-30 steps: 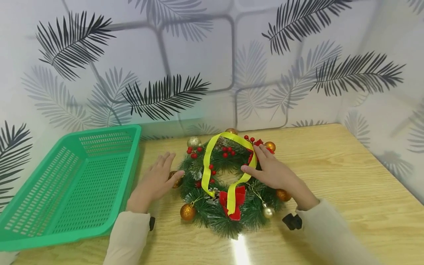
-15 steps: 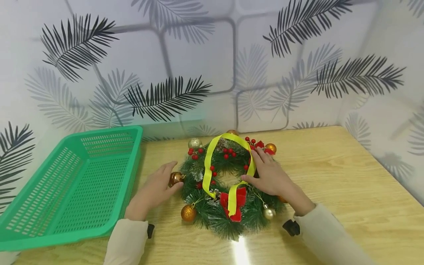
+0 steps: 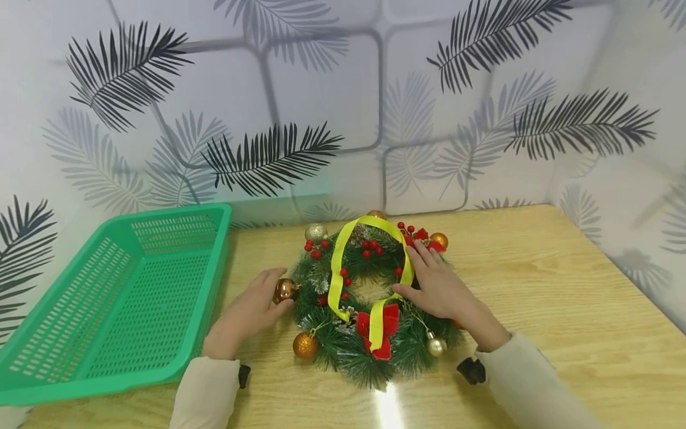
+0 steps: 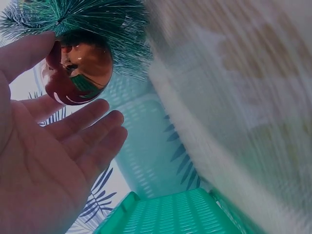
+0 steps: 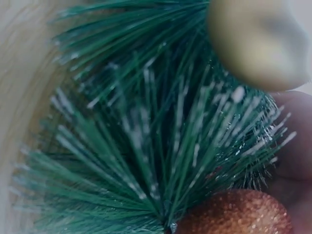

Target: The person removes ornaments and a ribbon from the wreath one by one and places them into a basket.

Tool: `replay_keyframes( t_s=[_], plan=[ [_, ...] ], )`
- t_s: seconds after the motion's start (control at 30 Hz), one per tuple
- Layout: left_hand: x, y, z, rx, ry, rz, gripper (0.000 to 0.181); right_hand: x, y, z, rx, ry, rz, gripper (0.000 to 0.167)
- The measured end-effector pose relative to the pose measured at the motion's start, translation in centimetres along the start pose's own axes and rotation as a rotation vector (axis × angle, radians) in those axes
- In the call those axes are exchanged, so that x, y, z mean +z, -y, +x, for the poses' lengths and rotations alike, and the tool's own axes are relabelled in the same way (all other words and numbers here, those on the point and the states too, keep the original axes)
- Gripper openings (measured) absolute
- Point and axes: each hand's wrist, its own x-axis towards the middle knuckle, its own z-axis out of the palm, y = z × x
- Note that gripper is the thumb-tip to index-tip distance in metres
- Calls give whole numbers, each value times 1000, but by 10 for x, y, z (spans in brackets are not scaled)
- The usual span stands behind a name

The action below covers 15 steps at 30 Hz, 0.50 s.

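So the wreath [image 3: 332, 339] is lying on the wooden table [image 3: 541, 274], right of my green basket [image 3: 150, 298], yellow ribbon [image 3: 336, 271] looped on top. My left hand [image 3: 249, 311] has its fingers relaxed around a shiny copper bauble [image 3: 284, 290] (can't tell if they're all touching it). My right hand [image 3: 442, 292] rests on the wreath's right side, fingers loose and straight, thumb beside the ribbon.

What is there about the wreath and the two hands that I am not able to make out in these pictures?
- Head view: part of the wreath's right side, covered by the right hand.
- Left wrist view: the left hand's index fingertip, hidden behind the copper bauble.
- Right wrist view: the gold bauble, blurred and cut off by the top edge.
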Motion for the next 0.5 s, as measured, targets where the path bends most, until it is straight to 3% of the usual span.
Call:
replay_keyframes(
  t_s=[0.27, 0.5],
  plan=[
    [1, 2, 2, 6, -15, -36, 58, -5, 2, 0, -3, 21, 19, 80],
    [-1, 0, 2, 52, -74, -23, 56, -4, 1, 1, -7, 26, 15, 81]
  ],
)
